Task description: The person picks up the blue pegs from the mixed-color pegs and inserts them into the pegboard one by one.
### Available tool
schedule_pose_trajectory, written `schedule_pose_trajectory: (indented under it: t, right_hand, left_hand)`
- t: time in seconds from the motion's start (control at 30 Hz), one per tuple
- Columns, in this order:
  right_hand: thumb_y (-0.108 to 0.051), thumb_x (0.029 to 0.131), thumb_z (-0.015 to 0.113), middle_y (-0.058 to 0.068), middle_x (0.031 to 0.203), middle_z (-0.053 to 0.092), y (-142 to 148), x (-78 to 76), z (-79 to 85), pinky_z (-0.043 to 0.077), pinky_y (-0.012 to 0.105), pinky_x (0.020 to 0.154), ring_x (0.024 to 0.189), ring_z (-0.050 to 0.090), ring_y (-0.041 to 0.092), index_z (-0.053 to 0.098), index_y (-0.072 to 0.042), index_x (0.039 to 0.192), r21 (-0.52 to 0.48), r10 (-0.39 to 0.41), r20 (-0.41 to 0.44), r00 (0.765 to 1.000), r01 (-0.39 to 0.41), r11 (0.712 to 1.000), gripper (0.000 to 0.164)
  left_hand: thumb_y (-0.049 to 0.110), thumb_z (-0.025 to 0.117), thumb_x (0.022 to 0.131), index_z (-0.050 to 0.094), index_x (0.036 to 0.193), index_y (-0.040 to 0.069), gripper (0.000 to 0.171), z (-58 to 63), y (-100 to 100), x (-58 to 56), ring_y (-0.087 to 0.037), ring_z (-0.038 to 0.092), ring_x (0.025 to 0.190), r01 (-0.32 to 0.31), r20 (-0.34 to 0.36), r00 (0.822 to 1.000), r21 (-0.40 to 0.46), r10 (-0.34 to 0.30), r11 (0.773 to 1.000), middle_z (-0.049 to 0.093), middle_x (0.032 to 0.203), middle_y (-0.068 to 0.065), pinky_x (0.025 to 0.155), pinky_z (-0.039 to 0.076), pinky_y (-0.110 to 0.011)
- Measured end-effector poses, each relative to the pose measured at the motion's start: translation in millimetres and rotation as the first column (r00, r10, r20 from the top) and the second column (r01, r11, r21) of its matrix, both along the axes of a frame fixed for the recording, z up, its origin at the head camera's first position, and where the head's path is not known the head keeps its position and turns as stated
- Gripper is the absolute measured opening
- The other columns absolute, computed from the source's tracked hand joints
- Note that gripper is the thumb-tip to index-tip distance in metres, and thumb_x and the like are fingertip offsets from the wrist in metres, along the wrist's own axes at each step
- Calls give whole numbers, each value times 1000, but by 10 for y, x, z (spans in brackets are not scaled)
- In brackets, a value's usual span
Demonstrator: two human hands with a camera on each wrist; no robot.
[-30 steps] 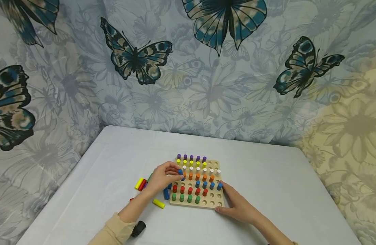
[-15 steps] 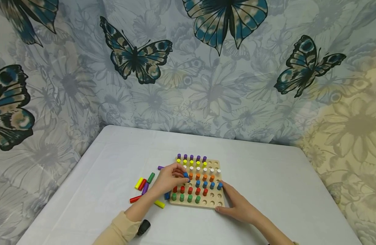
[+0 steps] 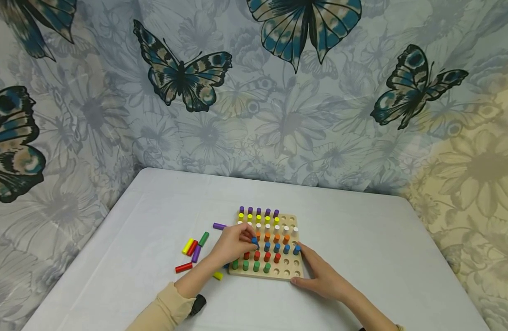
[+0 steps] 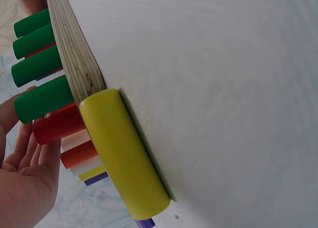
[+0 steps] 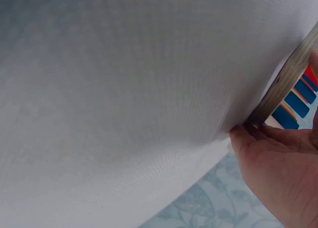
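Observation:
A wooden pegboard [image 3: 262, 276] stands on the white table, with rows of purple, yellow, white, orange, blue, red and green pegs upright in it. Over the left part of the blue row, my left hand [image 3: 232, 242] pinches a blue peg [image 3: 255, 240] between thumb and fingers. Whether that peg's lower end is in a hole is hidden. My right hand [image 3: 320, 274] grips the board's near right corner, its thumb at the front edge and its fingers along the right side. In the left wrist view, green pegs [image 4: 43, 99] stand beside my left hand.
Loose pegs lie left of the board: a green peg [image 3: 203, 238], a red peg [image 3: 183, 267], a purple peg [image 3: 219, 226] and several others. One yellow peg [image 4: 124, 153] lies against the board's edge. A patterned butterfly cloth [image 3: 303, 138] hangs behind the table.
My left hand has moved right and slightly nearer with the blue peg, from the board's left edge to beside the standing blue pegs. My right hand has stayed at the corner.

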State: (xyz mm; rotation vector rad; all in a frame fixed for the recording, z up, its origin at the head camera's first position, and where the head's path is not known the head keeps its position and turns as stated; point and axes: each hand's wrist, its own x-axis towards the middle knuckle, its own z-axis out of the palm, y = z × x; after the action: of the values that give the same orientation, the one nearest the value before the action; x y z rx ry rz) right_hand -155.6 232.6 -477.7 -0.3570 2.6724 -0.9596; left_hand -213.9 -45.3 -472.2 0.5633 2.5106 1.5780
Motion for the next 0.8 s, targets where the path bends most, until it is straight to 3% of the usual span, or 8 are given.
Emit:
schedule_pose_trajectory:
  t: [0.5, 0.8]
  right_hand:
    - [-48, 81, 76, 23, 154, 28, 11, -5, -15, 25, 61, 109, 141, 25, 44, 24, -6, 154, 1, 3, -12, 1000, -3, 1000, 99]
    - [-48, 81, 76, 22, 155, 28, 6, -2, -16, 25, 61, 109, 141, 25, 43, 24, -6, 154, 5, -3, -7, 1000, 3, 1000, 99]
  left_hand:
    - [2, 75, 84, 67, 94, 5, 14, 10, 10, 9, -15, 68, 82, 53, -19, 998, -14, -54, 998, 69, 94, -8, 73, 56, -25]
    - [2, 74, 84, 68, 94, 7, 13, 7, 2, 13, -12, 66, 80, 53, -38, 998, -37, -54, 998, 69, 92, -5, 72, 56, -23]
